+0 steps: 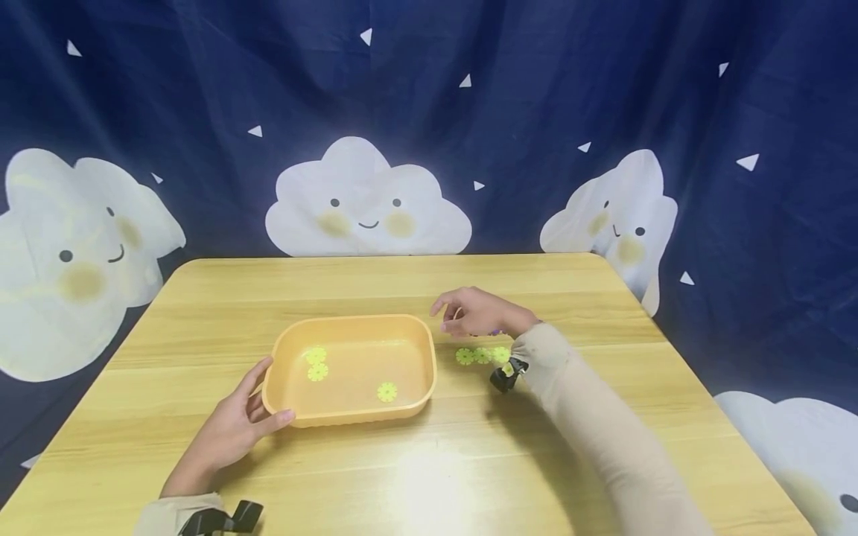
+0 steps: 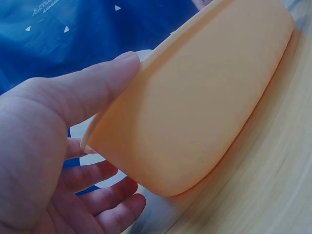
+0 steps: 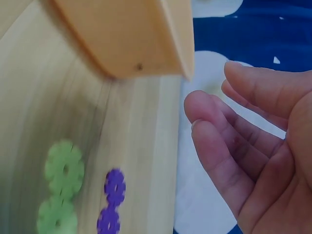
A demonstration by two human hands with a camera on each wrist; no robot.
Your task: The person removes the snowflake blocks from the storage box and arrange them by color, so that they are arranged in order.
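An orange tray (image 1: 418,350) sits mid-table with three yellow-green snowflake discs (image 1: 318,371) lying in it. My left hand (image 1: 258,406) is at its near-left corner: the straight thumb (image 2: 92,83) lies along the tray wall (image 2: 195,107), and the other fingers stay relaxed beside it. My right hand (image 1: 444,316) hovers just right of the tray, fingers (image 3: 219,146) loosely bent and empty. Three green discs (image 1: 482,355) lie in a row on the table near that wrist. The right wrist view shows two purple discs (image 3: 115,186) beside green ones (image 3: 64,168), and the tray corner (image 3: 126,39).
The wooden table (image 1: 469,461) ends close behind the tray at a dark blue curtain with cloud faces (image 1: 365,201). Black wrist-camera mounts show at my right sleeve (image 1: 506,376) and left sleeve (image 1: 221,517). Bare tabletop spreads in front of the tray and to the right.
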